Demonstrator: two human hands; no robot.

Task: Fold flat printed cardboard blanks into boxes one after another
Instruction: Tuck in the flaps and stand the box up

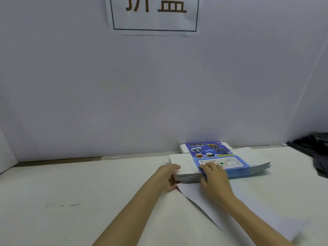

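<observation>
A person's two bare hands work at a stack of blanks, flat printed cardboard lying on a white table, w/ the stack's far edge just short of a plain white backdrop. The top blank lies printed side up: blue panel w/ toy-dog pics and the word "DOG", white flaps spread to both sides.

The left hand grips the stack's near-left corner, thumb on top of the white flap, other fingers curled against the side and partly hidden below. The right hand sits at the middle of the stack's near edge, its fingers bent down onto the label panel and its thumb pressed against the edge below. How many blanks lie btwn thumb and fingers can't be told. Both forearms reach in from the near side of the stack.

A loose sheet of paper lies flat on the table just in front of the stack, one corner tucked by the left hand, the rest running under the right forearm. Well to the right of the stack, a dark bundle rests at the table's far end; what it is can't be made out. High above and left of the stack, a paper sign w/ a thin dark border and large brown Chinese characters hangs on the backdrop, its top cut off by the frame.
</observation>
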